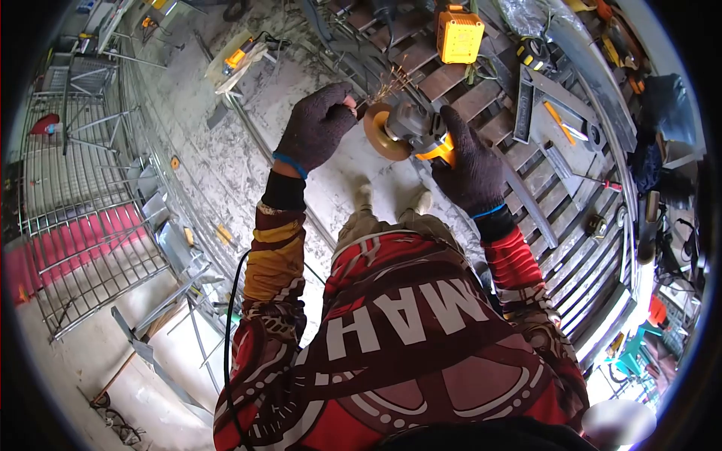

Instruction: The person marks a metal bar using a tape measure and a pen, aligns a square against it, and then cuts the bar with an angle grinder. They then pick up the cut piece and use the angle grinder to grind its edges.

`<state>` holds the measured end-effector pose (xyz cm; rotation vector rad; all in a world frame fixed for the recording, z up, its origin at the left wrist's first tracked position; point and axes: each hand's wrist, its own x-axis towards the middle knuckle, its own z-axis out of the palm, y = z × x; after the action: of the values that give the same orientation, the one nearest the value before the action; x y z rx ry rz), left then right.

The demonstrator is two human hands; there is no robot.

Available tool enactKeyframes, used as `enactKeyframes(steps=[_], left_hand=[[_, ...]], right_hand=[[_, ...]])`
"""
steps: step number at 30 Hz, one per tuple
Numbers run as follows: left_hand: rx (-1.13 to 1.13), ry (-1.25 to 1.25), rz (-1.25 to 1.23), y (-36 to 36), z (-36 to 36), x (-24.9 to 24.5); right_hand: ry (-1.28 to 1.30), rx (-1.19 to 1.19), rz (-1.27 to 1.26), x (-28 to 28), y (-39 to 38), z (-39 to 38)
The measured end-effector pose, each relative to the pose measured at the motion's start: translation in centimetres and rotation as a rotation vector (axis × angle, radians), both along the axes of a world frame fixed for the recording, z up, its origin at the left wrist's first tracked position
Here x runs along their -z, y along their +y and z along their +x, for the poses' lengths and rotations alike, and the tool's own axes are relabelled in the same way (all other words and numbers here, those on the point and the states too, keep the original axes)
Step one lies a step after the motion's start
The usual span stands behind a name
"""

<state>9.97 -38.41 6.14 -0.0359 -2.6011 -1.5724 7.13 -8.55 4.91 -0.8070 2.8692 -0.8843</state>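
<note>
My right hand, in a dark knit glove, is wrapped round the yellow-and-black body of an angle grinder. The grinder's brownish disc faces left, and sparks fly up just beyond it. My left hand, gloved with bare fingertips showing, is closed in a pinch to the left of the disc. Whatever sits between those fingertips is too small and dark to make out. Both hands are held out in front of my body, above the floor and the edge of a slatted table.
On the slatted table stand a yellow boxy tool, a tape measure, an angled metal frame and an orange-handled tool. Another power tool lies on a small stand ahead. Metal grilles lie at the left.
</note>
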Motion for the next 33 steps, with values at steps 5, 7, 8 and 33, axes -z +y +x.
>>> enactKeyframes(steps=[5, 7, 8, 33], left_hand=[[0.039, 0.087, -0.054, -1.0, -1.4, -0.4], [0.04, 0.027, -0.043, -1.0, -1.7, -0.6], [0.032, -0.033, -0.035, -1.0, -1.8, -0.6], [0.178, 0.056, 0.037, 7.8, -12.3, -4.1]], right_hand=[[-0.034, 0.04, -0.051, 0.6, 1.0, 0.9], [-0.049, 0.075, -0.069, 0.5, 1.2, 1.1], [-0.06, 0.103, -0.072, 0.4, 1.4, 1.0], [-0.473, 0.159, -0.235, 5.7, 4.8, 6.7]])
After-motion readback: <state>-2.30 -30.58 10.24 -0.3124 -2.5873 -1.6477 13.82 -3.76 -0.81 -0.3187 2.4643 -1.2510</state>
